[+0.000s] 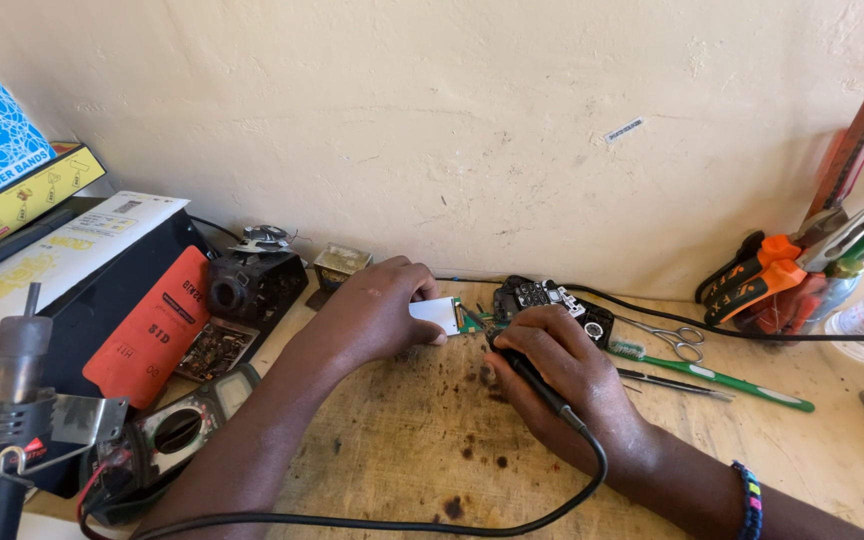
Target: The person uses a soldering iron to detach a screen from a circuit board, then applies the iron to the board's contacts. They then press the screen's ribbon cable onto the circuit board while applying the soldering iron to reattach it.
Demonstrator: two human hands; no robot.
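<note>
With the left hand point(372, 315) pinching the small white-and-green circuit board point(444, 315) flat on the worn wooden tabletop point(402, 440), the right hand point(562, 385), clenched pen-like around the black corded soldering iron point(532, 385), should probably keep its tip steady and light.

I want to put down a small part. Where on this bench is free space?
Bare wood lies between the two forearms, inside the black cable loop. Another patch is below the green toothbrush. Crowded: the far left around the multimeter, and by the pliers.
</note>
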